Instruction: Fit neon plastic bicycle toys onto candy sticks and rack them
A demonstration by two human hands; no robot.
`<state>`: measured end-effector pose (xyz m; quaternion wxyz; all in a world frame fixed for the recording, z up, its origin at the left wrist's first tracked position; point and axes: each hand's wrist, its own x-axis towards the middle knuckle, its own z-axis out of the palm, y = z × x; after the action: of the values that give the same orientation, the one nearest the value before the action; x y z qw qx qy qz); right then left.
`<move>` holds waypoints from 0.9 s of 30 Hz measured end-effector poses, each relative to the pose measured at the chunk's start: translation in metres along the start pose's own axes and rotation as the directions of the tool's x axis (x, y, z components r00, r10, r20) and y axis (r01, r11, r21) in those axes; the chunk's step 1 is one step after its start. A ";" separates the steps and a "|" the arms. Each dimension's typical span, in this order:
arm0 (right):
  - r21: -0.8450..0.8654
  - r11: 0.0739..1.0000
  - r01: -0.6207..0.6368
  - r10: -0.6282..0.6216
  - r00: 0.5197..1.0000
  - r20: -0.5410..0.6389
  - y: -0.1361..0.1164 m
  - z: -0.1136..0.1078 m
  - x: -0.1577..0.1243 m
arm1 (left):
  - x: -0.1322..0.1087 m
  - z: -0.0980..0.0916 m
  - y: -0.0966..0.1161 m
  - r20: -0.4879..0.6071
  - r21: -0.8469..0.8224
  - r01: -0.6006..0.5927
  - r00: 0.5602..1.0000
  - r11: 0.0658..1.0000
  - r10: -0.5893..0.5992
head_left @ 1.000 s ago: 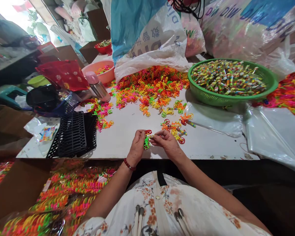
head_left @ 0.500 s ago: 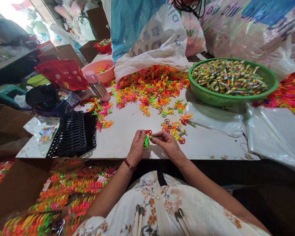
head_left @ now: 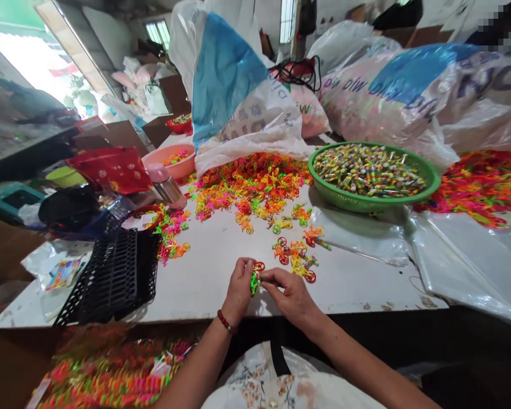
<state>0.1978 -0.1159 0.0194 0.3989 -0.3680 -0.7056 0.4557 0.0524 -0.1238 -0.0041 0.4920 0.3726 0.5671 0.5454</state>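
Left hand point(head_left: 238, 288) grip closed on green-and-red plastic toy point(head_left: 254, 282), held over table point(head_left: 191, 298) near front edge. Right hand point(head_left: 293, 296) grip pinched on what looks like a small tube point(head_left: 262, 278) at toy's side, mostly hidden by fingers. Loose toy cluster point(head_left: 296, 254) on table just beyond right hand. Green basket point(head_left: 353, 200) of wrapped tubes point(head_left: 368, 170) farther back, right. Black plastic trays point(head_left: 111, 275) left.

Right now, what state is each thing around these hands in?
Green-and-red piece, held
Left hand, closed on that piece
Right hand, close against it, grip partly hidden
Green basket, heaped with wrapped tubes
Pink bowl, holding bright pieces
Flask, capped
Black racks, stacked
Printed sack, open, loose pile at its mouth
Clear bags, lying flat
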 end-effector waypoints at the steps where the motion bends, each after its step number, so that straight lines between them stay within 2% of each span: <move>1: -0.024 1.000 0.000 0.000 1.000 -0.003 0.002 -0.006 -0.001 | 0.003 0.004 -0.002 0.025 0.015 0.010 1.000 1.000 -0.010; 3: -0.083 0.996 -0.025 0.021 0.999 -0.050 0.008 -0.023 -0.003 | 0.013 0.009 -0.003 0.069 0.055 0.019 0.997 0.998 -0.023; 5: -0.171 0.984 -0.056 0.028 0.986 -0.162 0.017 -0.046 -0.004 | 0.032 0.010 0.002 0.066 0.119 -0.023 0.998 0.993 0.015; 7: -0.331 0.942 -0.046 -0.053 0.957 -0.286 0.027 -0.070 -0.003 | 0.061 0.008 0.010 -0.005 0.228 -0.122 0.992 0.966 0.126; 9: -0.527 0.849 -0.031 -0.181 0.920 -0.347 0.037 -0.089 0.001 | 0.096 0.004 0.016 -0.089 0.397 -0.221 0.957 0.891 0.278; 11: -0.664 0.747 -0.024 -0.265 0.906 -0.330 0.045 -0.098 0.009 | 0.128 0.001 0.017 -0.066 0.603 -0.301 0.904 0.739 0.422; 12: -0.700 0.714 -0.015 -0.277 0.912 -0.302 0.048 -0.099 0.014 | 0.141 0.000 0.015 -0.048 0.685 -0.292 0.896 0.668 0.441; 14: -0.733 0.679 0.041 -0.274 0.940 -0.201 0.051 -0.094 0.031 | 0.156 -0.001 0.009 -0.022 0.758 -0.268 0.901 0.594 0.434; 17: -0.770 0.627 0.120 -0.214 0.977 -0.022 0.050 -0.082 0.066 | 0.158 -0.002 -0.004 -0.038 0.758 -0.246 0.908 0.605 0.417; 21: -0.865 0.488 0.118 -0.013 0.992 0.127 0.052 -0.069 0.121 | 0.138 -0.018 -0.012 -0.102 0.741 -0.202 0.909 0.640 0.404; 24: -0.869 0.478 0.125 0.058 0.983 0.174 0.058 -0.055 0.152 | 0.119 -0.039 -0.012 -0.194 0.719 -0.104 0.920 0.687 0.342; 27: -0.855 0.502 0.130 0.089 0.976 0.201 0.063 -0.035 0.169 | 0.101 -0.058 -0.008 -0.270 0.601 0.015 0.945 0.799 0.186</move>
<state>0.1696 0.0656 0.0082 0.0871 -0.4570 -0.8820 0.0753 -0.0271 -0.0427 -0.0322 0.2274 0.4415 0.7629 0.4139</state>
